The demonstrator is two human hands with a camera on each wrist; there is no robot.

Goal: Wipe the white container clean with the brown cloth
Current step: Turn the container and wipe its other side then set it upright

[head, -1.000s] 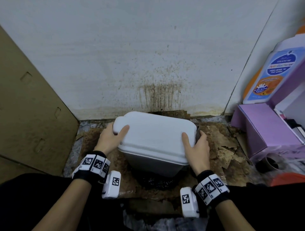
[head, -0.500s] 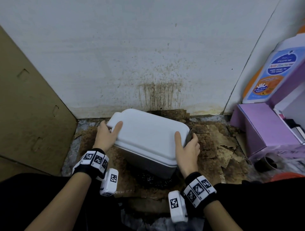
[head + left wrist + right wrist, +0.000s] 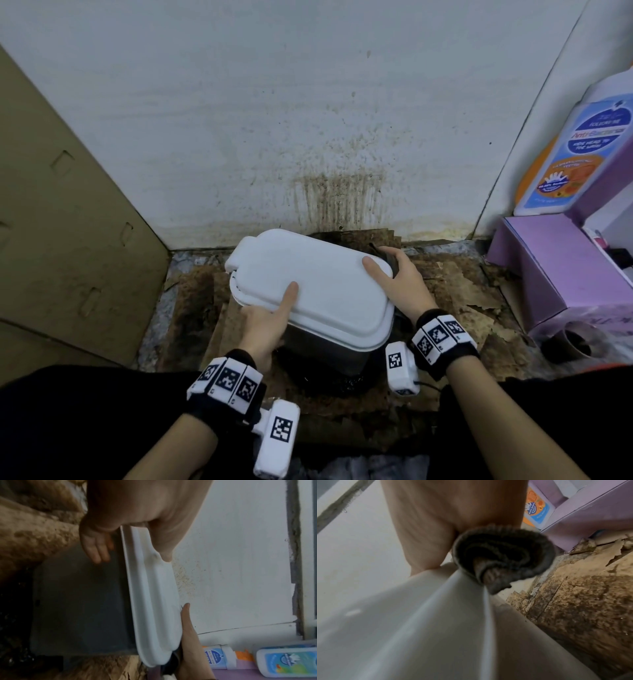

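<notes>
Wiping looks under way at the rim: the white container (image 3: 310, 287) sits in the middle of the head view, turned at an angle on the stained cardboard (image 3: 459, 291) below the spattered wall (image 3: 308, 120), its lid on. Both hands are on it, so this reads as turning or steadying it between strokes rather than a broad pass over the top.

Right hand (image 3: 402, 284), at the container's right end, has its thumb (image 3: 375, 270) laid flat on the lid while the other fingers curl round the brown cloth (image 3: 503, 555); the right wrist view shows the cloth bunched tight in the palm and pressed against the lid's edge.

Left hand (image 3: 265, 325) is at the near left side, thumb stretched out on the lid top, and in the left wrist view its fingers (image 3: 96, 549) lie fairly straight under the rim against the grey body, bracing without closing.

Next, I judge, the cloth must be dragged along the rim and sides, with the left hand holding the container firm so it does not slide on the cardboard
</notes>
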